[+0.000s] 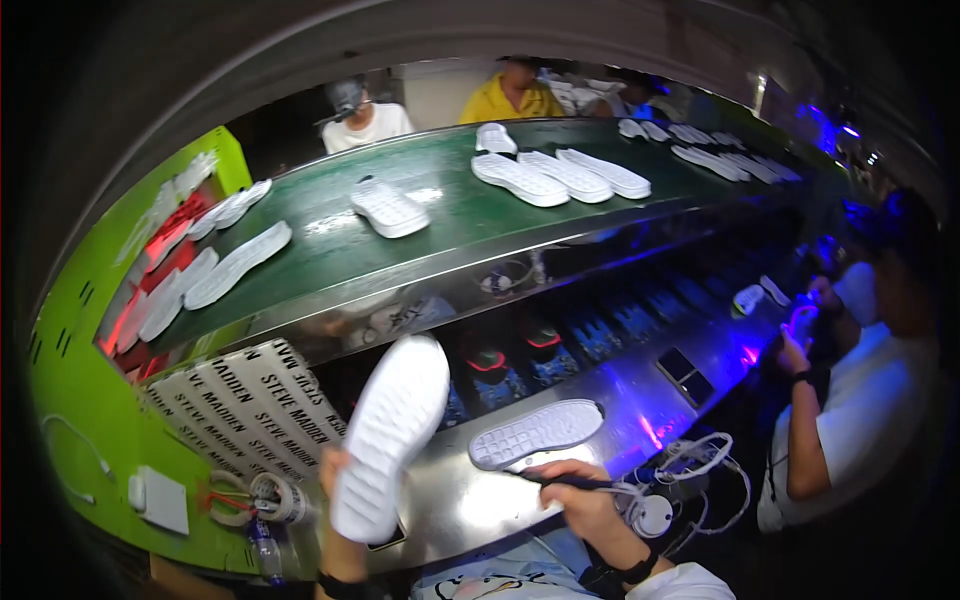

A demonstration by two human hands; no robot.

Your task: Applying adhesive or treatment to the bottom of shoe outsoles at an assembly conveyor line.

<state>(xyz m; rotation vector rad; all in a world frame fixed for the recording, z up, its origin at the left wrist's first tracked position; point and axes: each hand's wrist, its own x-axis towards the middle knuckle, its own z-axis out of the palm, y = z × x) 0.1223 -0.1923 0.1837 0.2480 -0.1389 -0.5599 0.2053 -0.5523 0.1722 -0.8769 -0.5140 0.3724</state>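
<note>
My left hand (331, 472) is closed on a white shoe sole (392, 430), held up nearly upright above the steel bench with its ridged face showing. Most of the fingers are hidden behind the sole. In my right hand (588, 508) is a slim dark pen-like tool (560, 481), its tip pointing left. White tubing or cable gathers just right of that hand. A second white sole (540, 432) with a gridded face lies on the bench, just beyond the tool's tip and apart from the raised sole.
Behind the steel bench (490, 510) runs a green conveyor belt (310, 240) carrying several white soles. A printed box (245, 405), tape rolls (278, 497) and a bottle (266, 550) stand at left. Coiled cable (700, 460) and a phone (685, 374) are right. A co-worker (840, 400) works under blue light.
</note>
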